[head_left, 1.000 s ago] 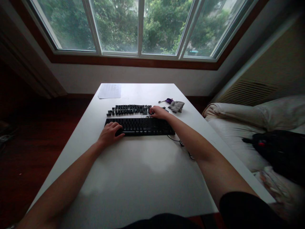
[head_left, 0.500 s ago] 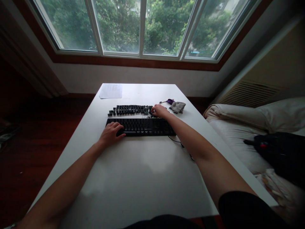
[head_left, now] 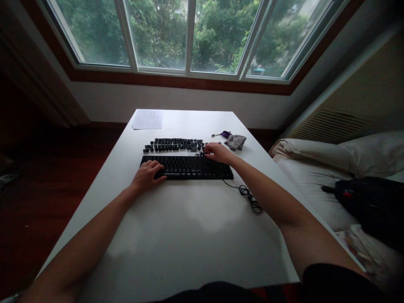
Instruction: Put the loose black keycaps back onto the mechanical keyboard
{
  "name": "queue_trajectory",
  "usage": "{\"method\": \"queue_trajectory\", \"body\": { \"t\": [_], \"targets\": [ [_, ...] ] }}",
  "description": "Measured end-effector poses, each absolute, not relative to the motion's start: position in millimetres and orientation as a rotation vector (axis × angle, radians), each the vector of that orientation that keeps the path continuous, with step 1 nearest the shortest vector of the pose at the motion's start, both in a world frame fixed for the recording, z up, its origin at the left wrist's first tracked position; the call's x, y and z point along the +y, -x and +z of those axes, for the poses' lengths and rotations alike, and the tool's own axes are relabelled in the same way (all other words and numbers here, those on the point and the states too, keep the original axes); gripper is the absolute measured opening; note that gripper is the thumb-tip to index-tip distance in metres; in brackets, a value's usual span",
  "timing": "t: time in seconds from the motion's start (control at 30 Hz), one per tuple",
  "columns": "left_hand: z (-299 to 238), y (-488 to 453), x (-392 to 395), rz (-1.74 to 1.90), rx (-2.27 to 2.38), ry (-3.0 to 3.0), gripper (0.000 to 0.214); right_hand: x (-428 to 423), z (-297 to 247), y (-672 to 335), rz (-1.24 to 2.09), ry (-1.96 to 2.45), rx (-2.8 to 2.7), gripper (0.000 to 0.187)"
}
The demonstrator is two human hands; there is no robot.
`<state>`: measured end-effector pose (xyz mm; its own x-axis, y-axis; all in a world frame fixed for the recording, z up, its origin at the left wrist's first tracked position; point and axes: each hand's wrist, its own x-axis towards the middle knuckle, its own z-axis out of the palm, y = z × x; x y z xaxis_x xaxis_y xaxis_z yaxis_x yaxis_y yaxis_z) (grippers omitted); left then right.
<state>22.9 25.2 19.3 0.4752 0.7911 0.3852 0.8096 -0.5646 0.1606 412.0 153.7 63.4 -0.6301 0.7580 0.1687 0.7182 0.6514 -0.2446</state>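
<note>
A black keyboard (head_left: 189, 167) lies across the middle of a white table (head_left: 189, 227). My left hand (head_left: 147, 175) rests on its left end with the fingers curled over the front corner. Rows of loose black keycaps (head_left: 172, 144) lie just behind the keyboard. My right hand (head_left: 217, 152) hovers at the keyboard's back right edge, beside the right end of the keycap rows. Its fingers are curled together in a pinch; what they hold is too small to make out.
A grey cloth (head_left: 235, 141) and a small purple tool (head_left: 223, 134) lie at the back right. A sheet of paper (head_left: 147, 119) sits at the far left corner. The keyboard cable (head_left: 249, 197) coils on the right. A bed with a black bag (head_left: 372, 202) adjoins the table's right side.
My right hand has drawn back from the right end of the keycap rows toward the keyboard's back right edge. The forearm swung right, uncovering the coiled cable. The left hand stays put.
</note>
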Motion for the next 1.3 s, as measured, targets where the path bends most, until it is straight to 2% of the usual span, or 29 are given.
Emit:
{"method": "queue_trajectory", "body": {
  "t": [0.17,0.27,0.6,1.1,1.3],
  "targets": [
    [18.3,-24.2,23.7,-0.662,-1.445,2.653,0.033,105.1,60.0,-431.6,0.567,1.136,-2.616,0.014],
    [18.4,-25.7,22.3,-0.672,-1.451,2.645,0.033,86.2,60.3,-436.9,0.639,1.17,-2.615,0.015],
    [21.9,-28.2,19.2,-0.679,-1.445,2.639,0.032,78.7,71.7,-426.0,0.537,1.285,-2.707,0.014],
    [21.4,-27.1,20.6,-0.682,-1.452,2.656,0.032,78.1,90.2,-403.8,0.138,1.453,-2.981,0.02],
    [21.1,-26.6,20.6,-0.691,-1.441,2.654,0.031,81.8,97.4,-392.9,0.151,1.483,-3.035,0.019]
  ]
}}
